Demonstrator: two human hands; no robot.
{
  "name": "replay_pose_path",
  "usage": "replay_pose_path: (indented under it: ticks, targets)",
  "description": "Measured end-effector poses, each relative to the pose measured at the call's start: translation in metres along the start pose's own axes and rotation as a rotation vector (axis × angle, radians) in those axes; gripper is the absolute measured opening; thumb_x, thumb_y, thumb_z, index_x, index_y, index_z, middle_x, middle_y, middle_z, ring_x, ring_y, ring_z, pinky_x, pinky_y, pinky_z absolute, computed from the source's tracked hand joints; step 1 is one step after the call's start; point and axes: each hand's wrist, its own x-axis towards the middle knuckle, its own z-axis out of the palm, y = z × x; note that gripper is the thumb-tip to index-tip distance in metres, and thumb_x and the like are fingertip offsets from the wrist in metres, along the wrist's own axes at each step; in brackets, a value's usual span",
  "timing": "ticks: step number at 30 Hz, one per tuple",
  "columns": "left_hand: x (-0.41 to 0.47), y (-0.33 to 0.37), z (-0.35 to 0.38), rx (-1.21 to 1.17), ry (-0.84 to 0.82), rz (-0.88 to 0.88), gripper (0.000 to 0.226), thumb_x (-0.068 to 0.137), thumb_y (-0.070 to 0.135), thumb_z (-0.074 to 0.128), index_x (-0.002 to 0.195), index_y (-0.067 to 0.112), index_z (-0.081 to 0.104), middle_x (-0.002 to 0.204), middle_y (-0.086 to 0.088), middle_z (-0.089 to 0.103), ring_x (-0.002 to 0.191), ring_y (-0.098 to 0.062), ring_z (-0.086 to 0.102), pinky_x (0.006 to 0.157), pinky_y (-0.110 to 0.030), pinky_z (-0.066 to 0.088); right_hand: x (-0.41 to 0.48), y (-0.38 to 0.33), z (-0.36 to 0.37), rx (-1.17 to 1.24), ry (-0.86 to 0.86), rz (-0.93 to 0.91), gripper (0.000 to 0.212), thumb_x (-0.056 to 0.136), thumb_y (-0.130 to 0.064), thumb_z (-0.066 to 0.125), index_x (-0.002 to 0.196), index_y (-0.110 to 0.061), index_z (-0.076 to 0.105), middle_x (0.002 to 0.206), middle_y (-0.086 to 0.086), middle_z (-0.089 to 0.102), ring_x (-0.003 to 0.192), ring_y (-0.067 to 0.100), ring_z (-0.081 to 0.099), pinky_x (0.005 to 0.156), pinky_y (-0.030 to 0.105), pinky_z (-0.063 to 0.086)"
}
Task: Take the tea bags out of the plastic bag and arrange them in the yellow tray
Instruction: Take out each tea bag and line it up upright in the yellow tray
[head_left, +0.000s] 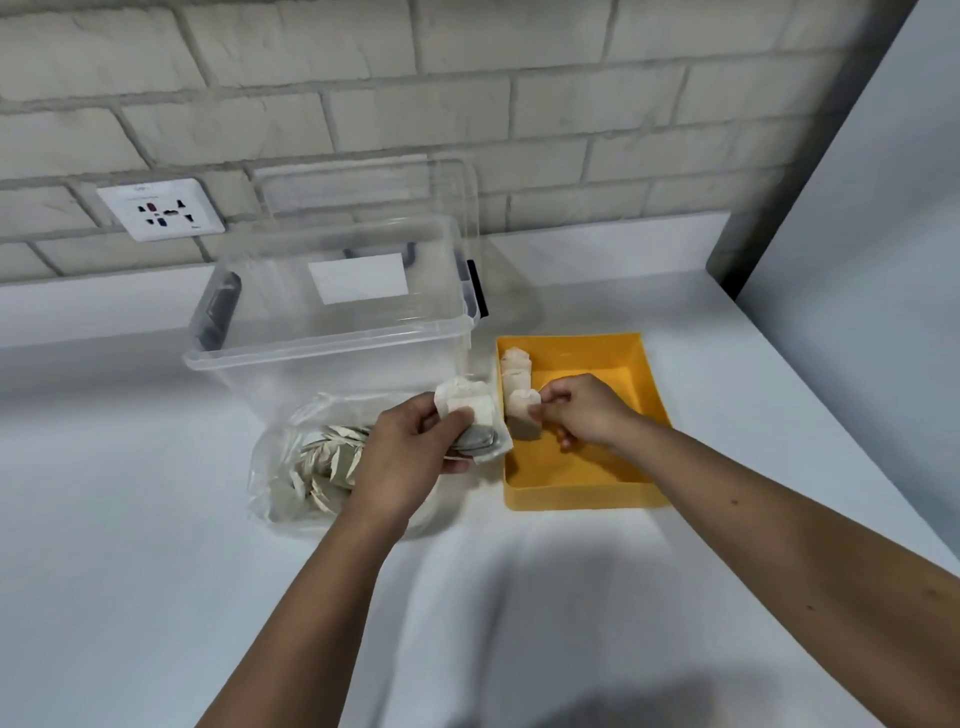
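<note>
- On the white counter (156, 571), against a brick wall: one clear storage box (332, 353), its one lid (363, 182) propped behind it. Neither is in play.
- One plastic bag (280, 467) slumped in front of the box, to the left of the tray. A heap of loose tea bags (327, 457) is left inside, too tangled to count.
- One yellow tray (582, 493) just right of the bag, most of its floor bare.
- Left hand (410, 457) over the bag's right edge, fingers curled round a bundle of tea bags (470, 410). There are several, fanned upward, hard against the tray's left wall.
- Right hand (587, 410) inside the tray, thumb and forefinger pinching one tea bag (522, 415) at the near end of the row. The other fingers are loosely folded.
- Row of placed tea bags (514, 361) stands along the tray's left wall, long axis running far to near. It looks like three counting the pinched one, though the overlap blurs this.
- Key relation: the bundle lies just left of the right hand, with only the tray wall between them. The right hand is nearer the row, the left nearer the supply. Judgement: next is a short leftward reach to pull a bag off the bundle and stand it at the row's near end.
</note>
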Motion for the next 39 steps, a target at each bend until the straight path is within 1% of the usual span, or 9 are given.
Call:
replay_pose_path:
  ticks: [6, 10, 13, 17, 21, 24, 27, 35, 39]
  targets:
    - [0.002, -0.003, -0.004, -0.044, 0.019, -0.042, 0.012, 0.095, 0.01, 0.062, 0.096, 0.015, 0.073, 0.094, -0.019, 0.075, 0.071, -0.022, 0.069, 0.05, -0.014, 0.049, 0.017, 0.002, 0.009, 0.105, 0.078, 0.068, 0.021, 0.091, -0.018, 0.067, 0.071, -0.012, 0.061, 0.068, 0.006, 0.067, 0.047, 0.016, 0.052, 0.049, 0.027, 0.05]
    - [0.002, -0.005, -0.005, -0.085, -0.004, -0.065, 0.013, 0.094, 0.01, 0.063, 0.096, 0.017, 0.074, 0.091, -0.012, 0.077, 0.069, -0.017, 0.072, 0.055, -0.016, 0.053, 0.023, 0.001, 0.014, 0.115, 0.082, 0.078, 0.016, 0.088, -0.02, 0.071, 0.082, -0.007, 0.063, 0.075, 0.01, 0.071, 0.048, 0.016, 0.053, 0.051, 0.029, 0.052]
    - [0.003, -0.005, -0.006, -0.126, -0.026, -0.078, 0.014, 0.095, 0.01, 0.063, 0.1, 0.017, 0.074, 0.089, -0.008, 0.078, 0.069, -0.016, 0.073, 0.057, -0.019, 0.056, 0.02, -0.002, 0.012, 0.089, 0.082, 0.071, 0.02, 0.084, -0.024, 0.076, 0.08, -0.012, 0.061, 0.079, 0.011, 0.072, 0.051, 0.017, 0.055, 0.058, 0.033, 0.054]
    - [0.003, -0.005, -0.005, -0.176, -0.05, -0.09, 0.015, 0.095, 0.01, 0.062, 0.103, 0.013, 0.074, 0.088, -0.007, 0.078, 0.071, -0.017, 0.074, 0.06, -0.022, 0.058, -0.005, -0.015, -0.002, 0.04, 0.235, -0.048, 0.025, 0.08, -0.035, 0.077, 0.094, -0.018, 0.064, 0.081, 0.002, 0.065, 0.068, 0.018, 0.06, 0.063, 0.036, 0.054]
    - [0.003, -0.003, 0.003, -0.262, -0.07, -0.114, 0.012, 0.095, 0.009, 0.062, 0.099, 0.012, 0.073, 0.084, -0.008, 0.076, 0.066, -0.018, 0.071, 0.063, -0.025, 0.061, -0.055, -0.037, -0.006, 0.397, 0.074, -0.157, 0.009, 0.087, -0.024, 0.072, 0.091, -0.016, 0.072, 0.075, 0.001, 0.064, 0.054, 0.011, 0.048, 0.053, 0.026, 0.047]
    - [0.003, -0.003, 0.01, -0.299, -0.093, -0.133, 0.014, 0.096, 0.01, 0.06, 0.104, 0.01, 0.072, 0.083, -0.007, 0.076, 0.064, -0.017, 0.071, 0.064, -0.027, 0.061, -0.077, -0.042, -0.005, 0.385, -0.052, -0.152, 0.01, 0.087, -0.025, 0.071, 0.093, -0.018, 0.075, 0.079, -0.001, 0.068, 0.058, 0.01, 0.052, 0.055, 0.024, 0.048]
    - [0.0, -0.003, 0.015, -0.306, -0.128, -0.138, 0.015, 0.097, 0.01, 0.058, 0.104, 0.01, 0.071, 0.084, -0.006, 0.077, 0.066, -0.017, 0.073, 0.064, -0.026, 0.061, -0.085, -0.042, -0.004, 0.366, -0.09, -0.147, 0.01, 0.088, -0.026, 0.07, 0.091, -0.017, 0.075, 0.069, -0.011, 0.067, 0.059, 0.008, 0.054, 0.054, 0.022, 0.047]
    - [-0.005, -0.004, 0.016, -0.343, -0.123, -0.168, 0.013, 0.097, 0.01, 0.058, 0.104, 0.008, 0.069, 0.089, -0.013, 0.077, 0.075, -0.024, 0.076, 0.06, -0.026, 0.061, -0.082, -0.038, -0.007, 0.355, 0.146, -0.21, 0.008, 0.088, -0.02, 0.071, 0.08, -0.019, 0.07, 0.06, -0.011, 0.059, 0.049, 0.01, 0.052, 0.048, 0.025, 0.046]
    - [-0.002, -0.008, 0.008, -0.351, -0.065, -0.158, 0.014, 0.096, 0.01, 0.06, 0.106, 0.006, 0.069, 0.089, -0.013, 0.077, 0.077, -0.026, 0.076, 0.065, -0.029, 0.062, -0.066, -0.028, -0.015, 0.344, 0.218, -0.141, 0.002, 0.091, -0.019, 0.068, 0.09, -0.018, 0.069, 0.066, -0.008, 0.057, 0.053, 0.01, 0.049, 0.048, 0.024, 0.046]
